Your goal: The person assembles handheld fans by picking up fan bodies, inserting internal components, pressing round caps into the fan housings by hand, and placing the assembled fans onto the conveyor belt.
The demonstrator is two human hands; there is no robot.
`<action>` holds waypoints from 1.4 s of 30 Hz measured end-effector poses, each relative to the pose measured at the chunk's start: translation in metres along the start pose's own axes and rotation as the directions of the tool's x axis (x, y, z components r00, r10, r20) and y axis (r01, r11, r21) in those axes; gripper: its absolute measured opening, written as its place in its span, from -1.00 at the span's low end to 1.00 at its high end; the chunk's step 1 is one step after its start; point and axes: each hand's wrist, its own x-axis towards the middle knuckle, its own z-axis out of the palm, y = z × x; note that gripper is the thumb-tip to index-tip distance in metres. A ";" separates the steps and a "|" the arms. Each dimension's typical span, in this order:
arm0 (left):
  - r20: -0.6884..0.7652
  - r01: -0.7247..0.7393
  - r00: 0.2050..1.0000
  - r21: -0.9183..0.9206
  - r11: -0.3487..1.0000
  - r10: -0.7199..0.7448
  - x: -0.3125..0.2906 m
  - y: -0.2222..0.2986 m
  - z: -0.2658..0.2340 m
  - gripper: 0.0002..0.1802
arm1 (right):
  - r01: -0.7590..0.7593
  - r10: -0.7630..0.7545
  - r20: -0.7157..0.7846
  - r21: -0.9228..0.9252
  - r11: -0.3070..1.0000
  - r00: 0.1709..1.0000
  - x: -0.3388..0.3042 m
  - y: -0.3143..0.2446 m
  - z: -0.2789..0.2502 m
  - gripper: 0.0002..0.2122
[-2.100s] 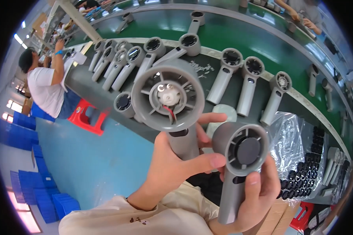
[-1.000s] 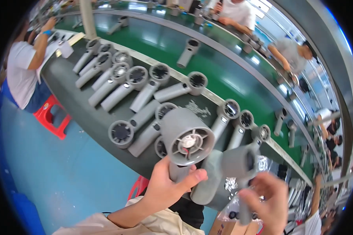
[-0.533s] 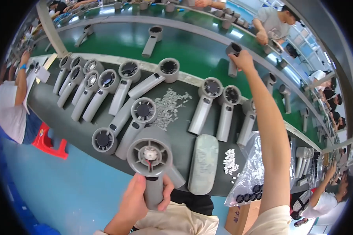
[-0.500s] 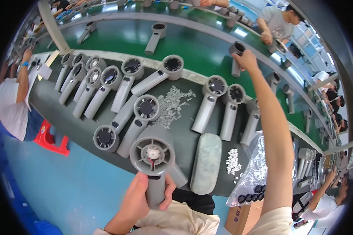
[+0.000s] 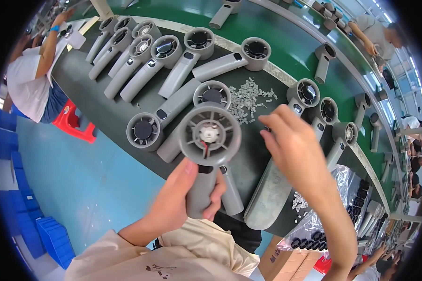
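My left hand (image 5: 185, 192) is wrapped round the handle of a grey handheld fan (image 5: 200, 196). The fan's round head faces up at me, showing a white motor hub, spokes and a short red wire, with no black centre cover. My right hand (image 5: 293, 145) hovers over the table, thumb and fingers apart, with nothing visible between them. It is close to a pile of small grey pieces (image 5: 248, 99) and partly covers a long grey-green case (image 5: 268, 201) with rounded ends. A second grey fan (image 5: 232, 192) lies partly hidden behind the held one.
Several grey fans (image 5: 143, 70) lie in a row at the far left, others (image 5: 329, 112) at the right. Beyond runs a green conveyor belt (image 5: 286, 51) carrying spaced fans (image 5: 324, 61). Black round parts (image 5: 309, 241) lie in plastic at the right. A co-worker (image 5: 30, 84) sits left by a red stool (image 5: 75, 122).
My right hand has let go of a fan on the belt and come back over the table. My left hand still holds its fan. The whole view has shifted.
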 end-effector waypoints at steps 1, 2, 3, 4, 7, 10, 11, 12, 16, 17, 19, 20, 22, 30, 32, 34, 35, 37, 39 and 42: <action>0.045 -0.001 0.999 -0.007 1.000 0.001 0.000 -0.001 0.003 -0.45 | -0.027 0.028 0.041 -0.033 0.999 0.999 -0.001 0.000 0.006 -0.81; 0.088 -0.003 0.996 -0.014 1.000 0.004 -0.001 -0.001 0.004 -0.47 | -0.027 0.033 0.071 -0.085 0.996 0.997 0.000 0.001 0.009 -0.82; 0.129 -0.005 0.992 -0.021 1.000 0.008 -0.003 0.000 0.004 -0.48 | -0.023 0.037 0.102 -0.135 0.991 0.994 0.003 0.002 0.013 -0.83; 0.130 0.001 0.992 -0.013 1.000 0.001 -0.006 0.000 0.005 -0.49 | -0.012 0.026 0.103 -0.131 0.991 0.994 0.004 0.004 0.018 -0.83; 0.089 0.019 0.996 -0.032 0.999 -0.016 -0.011 -0.004 0.003 -0.49 | 0.035 -0.008 0.120 -0.222 0.974 0.993 0.008 0.009 0.029 -0.86; 0.073 0.028 0.997 -0.058 0.998 -0.024 -0.014 -0.008 -0.002 -0.49 | 0.017 0.008 0.112 -0.224 0.974 0.994 0.010 0.012 0.032 -0.90; 0.062 0.022 0.998 -0.062 0.998 -0.018 -0.016 -0.007 -0.001 -0.49 | 0.029 -0.003 0.117 -0.218 0.975 0.993 0.010 0.011 0.031 -0.90; 0.056 0.044 0.998 -0.054 0.998 -0.041 -0.016 -0.006 0.003 -0.49 | -0.001 0.017 0.085 -0.191 0.982 0.996 0.009 0.009 0.028 -0.90; 0.089 0.032 0.996 -0.068 0.997 -0.025 -0.016 -0.006 0.001 -0.49 | -0.120 0.110 0.059 0.222 0.968 0.992 0.009 -0.009 0.001 -0.88; 0.107 0.041 0.994 -0.061 0.997 -0.035 -0.015 -0.006 0.004 -0.49 | -0.208 0.194 0.076 0.301 0.931 0.978 0.006 -0.017 -0.012 -0.89; 0.105 0.021 0.994 -0.091 0.996 -0.012 -0.014 -0.011 0.004 -0.48 | -0.322 0.336 0.097 0.616 0.719 0.937 -0.001 -0.030 -0.025 -0.91; 0.111 0.017 0.994 -0.087 0.996 -0.007 -0.013 -0.011 0.008 -0.49 | -0.305 0.338 0.088 0.680 0.667 0.937 -0.007 -0.035 -0.035 -0.90; 0.127 0.019 0.992 -0.084 0.996 -0.008 -0.011 -0.012 0.015 -0.50 | -0.286 0.339 0.078 0.729 0.622 0.938 -0.017 -0.049 -0.053 -0.87; 0.158 0.034 0.987 -0.027 0.999 -0.029 -0.010 -0.026 0.034 -0.60 | -0.190 0.203 0.045 0.587 0.787 0.978 -0.053 -0.066 -0.067 -0.79; 0.160 0.036 0.987 -0.015 0.999 -0.033 -0.011 -0.030 0.038 -0.61 | -0.203 0.223 0.033 0.560 0.803 0.974 -0.058 -0.066 -0.069 -0.72; 0.159 0.038 0.987 -0.003 0.999 -0.037 -0.012 -0.033 0.041 -0.63 | -0.111 0.135 -0.015 0.489 0.865 0.991 -0.061 -0.066 -0.071 -0.82; 0.167 0.044 0.985 -0.005 0.999 -0.043 -0.013 -0.034 0.043 -0.63 | -0.110 0.135 -0.017 0.489 0.865 0.991 -0.062 -0.066 -0.071 -0.82; 0.172 0.052 0.984 -0.005 0.999 -0.050 -0.015 -0.037 0.045 -0.64 | -0.048 0.086 -0.078 0.398 0.916 0.993 -0.063 -0.066 -0.071 -0.82; 0.179 0.040 0.983 0.008 0.999 -0.041 -0.016 -0.040 0.047 -0.64 | -0.040 0.080 -0.110 0.331 0.943 0.991 -0.063 -0.070 -0.070 -0.82; 0.173 0.035 0.984 0.059 0.998 -0.045 -0.020 -0.037 0.051 -0.64 | -0.081 0.112 -0.121 0.235 0.969 0.986 -0.060 -0.082 -0.072 -0.82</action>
